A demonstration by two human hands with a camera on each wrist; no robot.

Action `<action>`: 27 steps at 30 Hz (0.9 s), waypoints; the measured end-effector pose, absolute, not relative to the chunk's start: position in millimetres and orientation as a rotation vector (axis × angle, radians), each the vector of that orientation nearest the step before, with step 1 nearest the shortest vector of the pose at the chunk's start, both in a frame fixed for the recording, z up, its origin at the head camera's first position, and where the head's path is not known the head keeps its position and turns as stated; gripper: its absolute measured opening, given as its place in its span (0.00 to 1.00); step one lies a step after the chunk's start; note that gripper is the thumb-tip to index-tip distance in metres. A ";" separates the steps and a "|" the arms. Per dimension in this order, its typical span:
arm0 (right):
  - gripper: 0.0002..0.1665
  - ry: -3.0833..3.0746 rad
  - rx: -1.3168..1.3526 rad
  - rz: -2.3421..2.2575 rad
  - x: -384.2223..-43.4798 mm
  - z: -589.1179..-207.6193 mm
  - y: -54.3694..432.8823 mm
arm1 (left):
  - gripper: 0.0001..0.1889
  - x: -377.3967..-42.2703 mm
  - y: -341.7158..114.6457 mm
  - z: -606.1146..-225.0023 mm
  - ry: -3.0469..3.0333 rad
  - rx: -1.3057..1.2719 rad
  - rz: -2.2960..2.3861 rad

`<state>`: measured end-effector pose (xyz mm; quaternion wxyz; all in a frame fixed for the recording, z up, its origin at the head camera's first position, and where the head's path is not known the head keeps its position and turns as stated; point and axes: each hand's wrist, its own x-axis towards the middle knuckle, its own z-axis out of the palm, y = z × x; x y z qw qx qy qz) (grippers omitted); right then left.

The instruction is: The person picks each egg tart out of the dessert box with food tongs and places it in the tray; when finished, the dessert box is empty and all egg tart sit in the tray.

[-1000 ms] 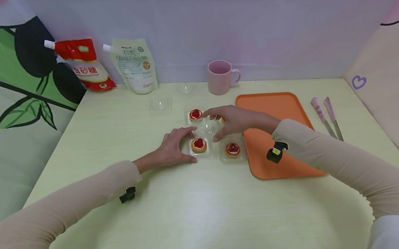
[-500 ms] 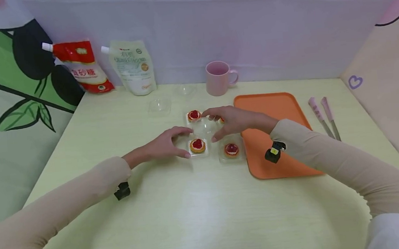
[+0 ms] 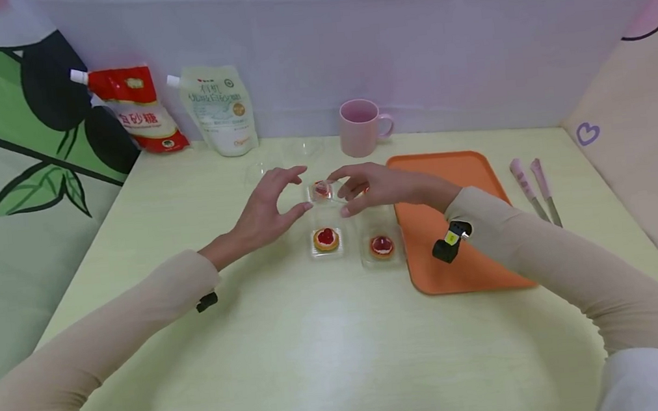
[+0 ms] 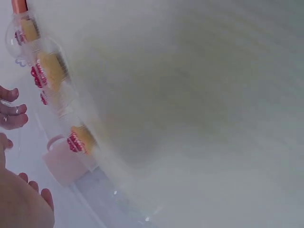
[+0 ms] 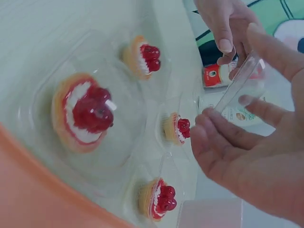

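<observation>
My right hand (image 3: 371, 185) pinches a clear plastic lid (image 5: 240, 80) between thumb and fingers, raised near the far-left tart (image 3: 322, 190). Facing it, my left hand (image 3: 265, 211) has its thumb and fingers spread, with nothing seen between them. The near-left tart (image 3: 326, 239) sits in a clear tray, its red fruit and cream on top. Over the near-right tart (image 5: 83, 114) stands a clear domed cover. The far-right tart (image 5: 159, 199) is mostly hidden behind my right hand in the head view.
An orange tray (image 3: 456, 253) lies at the right, with two pink-handled knives (image 3: 530, 188) beyond it. At the back stand a pink mug (image 3: 360, 131), a red sugar bag (image 3: 142, 117) and a pale green pouch (image 3: 221, 114). Clear lids (image 3: 303, 148) lie behind the tarts.
My right hand has lifted the clear lid from between the tarts toward the far-left one. From beside the near-left tart, my left hand first drew back, then moved up and away from me.
</observation>
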<state>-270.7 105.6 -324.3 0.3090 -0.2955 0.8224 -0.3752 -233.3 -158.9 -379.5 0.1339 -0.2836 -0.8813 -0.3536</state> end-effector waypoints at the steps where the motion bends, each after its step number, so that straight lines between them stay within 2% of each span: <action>1: 0.41 2.135 -0.773 -1.037 -271.5 -324.2 106.0 | 0.31 -233.5 -157.2 -377.9 -2.528 -0.833 -0.976; 12: 0.32 1.788 -0.640 -1.428 -280.6 -326.5 104.8 | 0.25 -238.0 -142.8 -371.6 -2.397 -0.777 -0.887; 18: 0.32 1.675 -0.634 -1.504 -284.2 -327.2 103.8 | 0.20 -241.8 -140.9 -372.4 -2.292 -0.761 -0.951; 27: 0.34 1.627 -0.624 -1.515 -285.9 -325.0 103.8 | 0.18 -245.1 -140.2 -370.1 -2.265 -0.760 -1.057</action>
